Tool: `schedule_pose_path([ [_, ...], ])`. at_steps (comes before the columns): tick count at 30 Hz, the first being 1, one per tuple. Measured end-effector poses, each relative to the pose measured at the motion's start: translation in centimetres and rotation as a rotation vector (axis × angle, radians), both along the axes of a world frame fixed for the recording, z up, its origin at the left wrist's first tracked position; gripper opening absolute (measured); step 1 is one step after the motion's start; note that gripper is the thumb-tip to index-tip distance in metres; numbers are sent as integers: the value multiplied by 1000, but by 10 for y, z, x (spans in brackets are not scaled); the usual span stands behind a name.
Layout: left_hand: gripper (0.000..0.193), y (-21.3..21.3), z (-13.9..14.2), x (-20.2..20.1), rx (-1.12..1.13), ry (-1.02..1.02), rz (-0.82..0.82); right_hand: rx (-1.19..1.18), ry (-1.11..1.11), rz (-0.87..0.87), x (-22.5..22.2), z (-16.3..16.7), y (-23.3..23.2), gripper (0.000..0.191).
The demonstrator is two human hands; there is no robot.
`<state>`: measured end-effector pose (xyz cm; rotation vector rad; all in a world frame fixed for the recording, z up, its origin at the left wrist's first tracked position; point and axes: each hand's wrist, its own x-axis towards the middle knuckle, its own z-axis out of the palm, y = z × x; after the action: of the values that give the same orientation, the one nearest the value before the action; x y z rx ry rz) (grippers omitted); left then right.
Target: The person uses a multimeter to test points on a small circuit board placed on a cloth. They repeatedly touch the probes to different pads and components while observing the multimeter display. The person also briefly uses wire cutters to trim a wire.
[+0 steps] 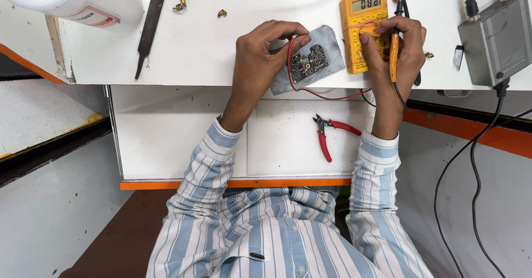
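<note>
Two hands work at the bench (194, 45): the left hand (260, 53) pinches a red wire (289, 62) onto a dark circuit board (308, 63) lying on a grey pad (332, 42). The right hand (396, 48) grips an orange probe (394, 56) over the yellow meter (360, 12), with red cutters (330, 135) lying on the lower shelf (166, 134).

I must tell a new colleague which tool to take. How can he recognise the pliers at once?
Start at the white table and go down to the lower shelf before the person. The pliers lie there alone, between the two forearms, below the circuit board. They alone have red handles and dark jaws.
</note>
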<state>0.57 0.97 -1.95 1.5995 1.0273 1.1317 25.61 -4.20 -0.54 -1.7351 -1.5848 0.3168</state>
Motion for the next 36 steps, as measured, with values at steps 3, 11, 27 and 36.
schedule_pose_path([
  [3,15,0,2,-1,-10,12,3,-6,-25,37,2,3,-3,29],
  [11,15,0,6,-1,-37,3,2,-87,-149,212,18,42,4,26],
  [27,18,2,1,-2,-20,-27,-61,429,457,-127,-40,6,-53,29],
  [36,18,-1,-1,-2,183,173,-148,359,454,-177,-81,-38,-61,36],
])
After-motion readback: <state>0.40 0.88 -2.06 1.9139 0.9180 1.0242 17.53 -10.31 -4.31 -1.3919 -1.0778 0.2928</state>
